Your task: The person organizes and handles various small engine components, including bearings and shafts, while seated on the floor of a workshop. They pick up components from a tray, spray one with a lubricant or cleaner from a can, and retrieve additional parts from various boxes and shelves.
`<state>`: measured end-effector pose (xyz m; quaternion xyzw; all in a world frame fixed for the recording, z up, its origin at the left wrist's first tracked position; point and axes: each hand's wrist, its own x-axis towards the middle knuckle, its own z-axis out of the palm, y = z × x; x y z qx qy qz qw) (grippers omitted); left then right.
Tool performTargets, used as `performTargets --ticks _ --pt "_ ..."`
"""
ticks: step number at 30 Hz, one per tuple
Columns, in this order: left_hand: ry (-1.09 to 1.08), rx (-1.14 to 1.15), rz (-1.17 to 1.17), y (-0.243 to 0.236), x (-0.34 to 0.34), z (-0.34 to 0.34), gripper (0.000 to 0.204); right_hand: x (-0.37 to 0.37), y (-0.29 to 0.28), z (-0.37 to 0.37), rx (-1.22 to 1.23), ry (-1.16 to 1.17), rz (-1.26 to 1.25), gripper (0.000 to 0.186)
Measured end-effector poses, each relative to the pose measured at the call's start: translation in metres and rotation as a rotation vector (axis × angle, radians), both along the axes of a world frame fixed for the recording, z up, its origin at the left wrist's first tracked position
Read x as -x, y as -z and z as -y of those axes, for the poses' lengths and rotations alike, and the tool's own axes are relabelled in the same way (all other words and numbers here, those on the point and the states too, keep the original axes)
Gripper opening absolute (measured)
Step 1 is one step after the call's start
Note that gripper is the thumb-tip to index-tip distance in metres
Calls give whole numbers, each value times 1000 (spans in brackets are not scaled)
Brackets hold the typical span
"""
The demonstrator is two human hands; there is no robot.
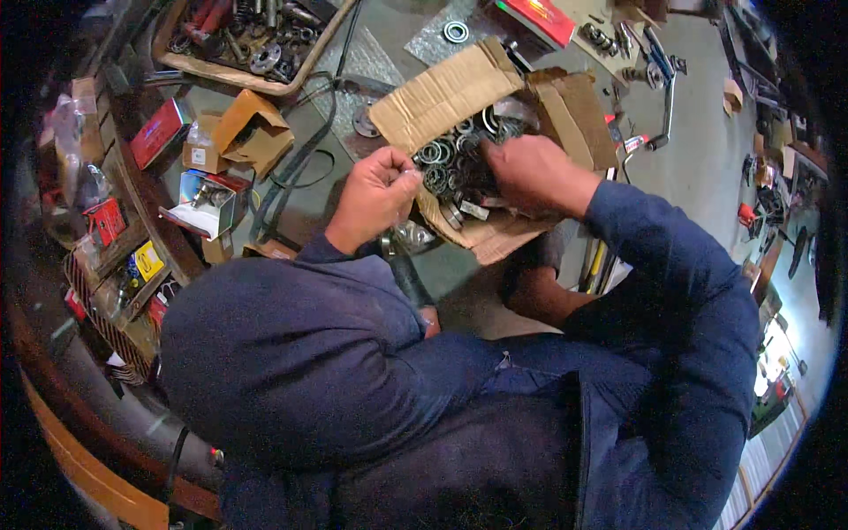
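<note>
An opened cardboard box (450,88), its flaps folded outward, holds a heap of metal rings and bearings (446,172). My left hand (375,196) is at the box's left edge, thumb and fingers pinched together. Whatever is in that pinch is too small to make out. From the right, my right hand (541,177) reaches over the box with curled fingers pointing down among the metal parts. Its fingertips are partly hidden, so what they grip cannot be made out. A small clear plastic bag (412,234) lies just below the box's near left corner.
A wooden tray (265,81) of greasy metal parts stands at the far left. Nearer are an open brown carton (253,132), a red box (159,132) and an open small box (208,203). A black strap (331,115) winds between. Beyond the box lie a bearing (456,33) and a red carton (536,19).
</note>
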<state>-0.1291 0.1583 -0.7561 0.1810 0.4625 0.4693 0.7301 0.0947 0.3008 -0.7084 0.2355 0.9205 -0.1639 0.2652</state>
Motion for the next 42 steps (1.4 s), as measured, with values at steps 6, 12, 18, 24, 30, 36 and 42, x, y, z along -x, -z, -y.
performTargets --ticks 6,12,18,24,30,36,42 --pt "-2 -17 -67 -1 -1 0 8 -5 3 -13 82 -38 84 27" --pt "69 40 -163 -9 -2 -3 8 3 -13 -8 190 -3 144 41" --pt "238 -386 -799 -19 7 -4 17 9 -13 -8 275 72 224 49" --pt "246 -534 -912 -21 5 -5 19 2 -8 -24 433 -29 193 45" --pt "479 -665 -1076 -26 9 -5 16 -3 -12 -16 298 -144 163 45" --pt "461 -715 -1037 -21 10 -5 19 8 -24 6 289 8 171 40" --pt "332 -563 -938 -11 4 0 16 16 -32 2 349 98 -96 31"
